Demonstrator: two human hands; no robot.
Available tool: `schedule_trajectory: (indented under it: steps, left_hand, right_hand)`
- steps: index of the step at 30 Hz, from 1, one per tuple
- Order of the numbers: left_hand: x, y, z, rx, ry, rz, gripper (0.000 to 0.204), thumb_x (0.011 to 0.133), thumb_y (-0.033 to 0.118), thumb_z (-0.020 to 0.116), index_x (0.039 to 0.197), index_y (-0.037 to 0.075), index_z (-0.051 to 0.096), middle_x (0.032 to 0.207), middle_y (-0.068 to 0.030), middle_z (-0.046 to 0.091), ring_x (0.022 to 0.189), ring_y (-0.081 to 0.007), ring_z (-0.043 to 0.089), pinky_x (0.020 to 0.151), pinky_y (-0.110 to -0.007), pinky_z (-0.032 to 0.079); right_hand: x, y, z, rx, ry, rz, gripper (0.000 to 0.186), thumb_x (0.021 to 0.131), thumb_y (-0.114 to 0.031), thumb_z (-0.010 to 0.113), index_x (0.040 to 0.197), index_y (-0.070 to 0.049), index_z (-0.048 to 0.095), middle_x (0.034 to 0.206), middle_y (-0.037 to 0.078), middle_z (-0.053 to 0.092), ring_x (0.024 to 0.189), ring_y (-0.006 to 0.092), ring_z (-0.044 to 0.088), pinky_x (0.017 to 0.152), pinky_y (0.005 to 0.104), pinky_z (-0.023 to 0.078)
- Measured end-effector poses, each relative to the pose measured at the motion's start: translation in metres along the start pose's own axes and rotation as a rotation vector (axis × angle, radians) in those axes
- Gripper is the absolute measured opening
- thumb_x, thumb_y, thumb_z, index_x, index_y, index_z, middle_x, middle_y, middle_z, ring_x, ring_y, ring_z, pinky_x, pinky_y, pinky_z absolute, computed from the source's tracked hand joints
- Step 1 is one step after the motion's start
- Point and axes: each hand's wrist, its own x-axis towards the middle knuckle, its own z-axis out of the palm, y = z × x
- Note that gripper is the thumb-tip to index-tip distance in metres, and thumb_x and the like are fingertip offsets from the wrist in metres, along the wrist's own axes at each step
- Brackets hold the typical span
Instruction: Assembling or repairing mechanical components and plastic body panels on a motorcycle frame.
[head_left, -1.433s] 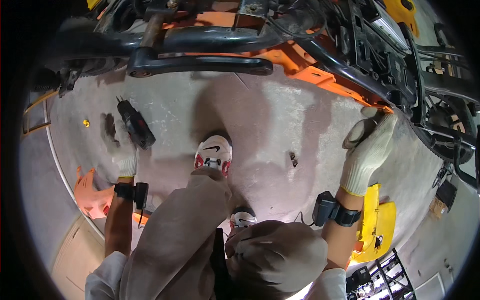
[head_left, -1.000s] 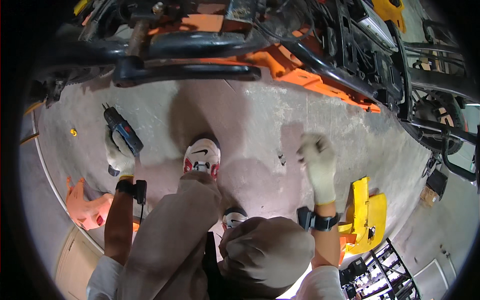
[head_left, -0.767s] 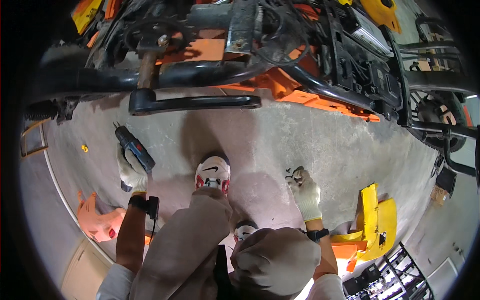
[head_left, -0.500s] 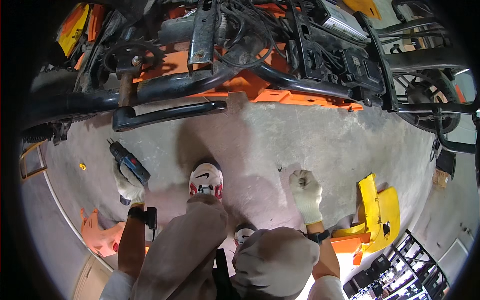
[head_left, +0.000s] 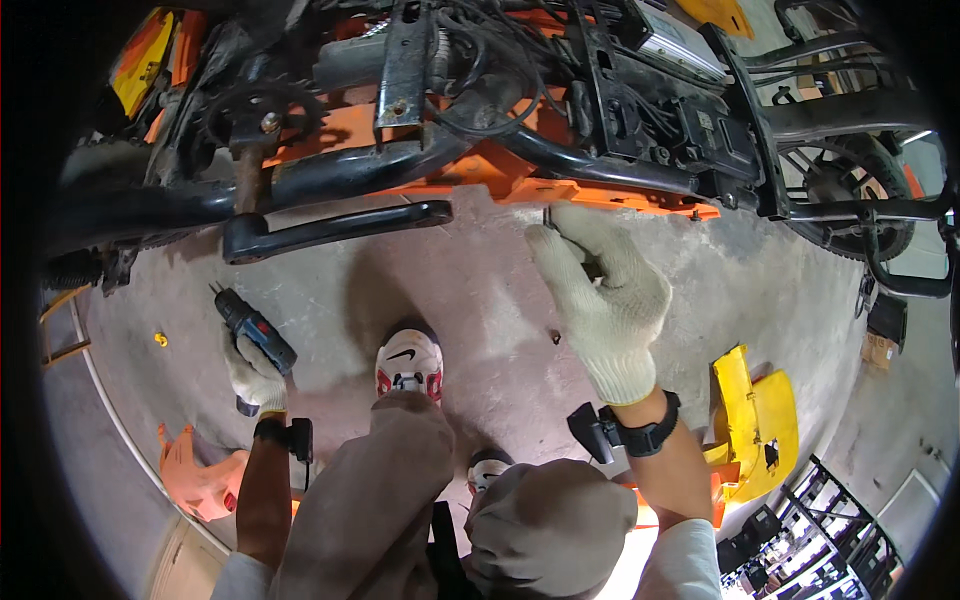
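My left hand (head_left: 255, 375), in a knitted white glove, is closed round a black-and-blue cordless drill (head_left: 255, 328) held low above the concrete floor. My right hand (head_left: 603, 290), gloved alike, is raised just below an orange panel (head_left: 620, 197) on a black vehicle frame (head_left: 340, 170). Its thumb and fingers pinch a small dark metal piece (head_left: 548, 217), mostly hidden by the glove. A crank arm (head_left: 340, 232) juts from the frame above the drill. Another small dark piece (head_left: 556, 337) lies on the floor below my right hand.
A wheel (head_left: 850, 190) sits at the frame's right end. A salmon-coloured part (head_left: 195, 470) and a tiny yellow piece (head_left: 160, 339) lie at left, yellow-and-orange body panels (head_left: 760, 420) at right. My shoe (head_left: 408, 362) is in the middle. A metal rack (head_left: 820, 520) stands behind at lower right.
My left hand has taken hold of the drill. My right hand dropped from the panel to the floor, closed, and has risen again with a small piece in it. The view has shifted.
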Motion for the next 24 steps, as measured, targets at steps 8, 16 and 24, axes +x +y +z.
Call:
schedule_trajectory:
  steps: [8,16,24]
  left_hand:
    - [-0.001,-0.002,0.0,-0.043,0.012,0.032,0.06,0.106,0.044,0.042,0.144,-0.001,0.05,0.136,-0.0257,0.06,0.119,-0.0403,0.063,0.1,-0.042,0.05]
    - [-0.001,0.0,-0.002,-0.031,-0.004,0.036,0.06,0.106,0.044,0.042,0.145,-0.002,0.049,0.135,-0.0267,0.06,0.12,-0.0411,0.062,0.101,-0.042,0.049]
    - [-0.001,0.004,-0.002,-0.007,0.023,0.047,0.058,0.106,0.041,0.042,0.143,-0.003,0.05,0.134,-0.0277,0.06,0.12,-0.043,0.061,0.101,-0.044,0.05]
  right_hand:
    - [0.003,-0.007,0.011,0.076,0.029,0.182,0.025,0.087,-0.012,0.078,0.108,0.001,0.074,0.081,0.003,0.068,0.07,0.0057,0.061,0.065,0.0216,0.05]
    - [0.0,-0.001,0.021,0.108,0.135,0.094,0.023,0.089,-0.009,0.075,0.11,0.003,0.074,0.08,0.005,0.07,0.066,0.0069,0.063,0.057,0.0213,0.053]
    - [-0.001,0.002,0.02,0.125,0.133,0.099,0.022,0.09,-0.007,0.074,0.11,0.002,0.073,0.085,0.008,0.072,0.071,0.0096,0.067,0.061,0.0229,0.055]
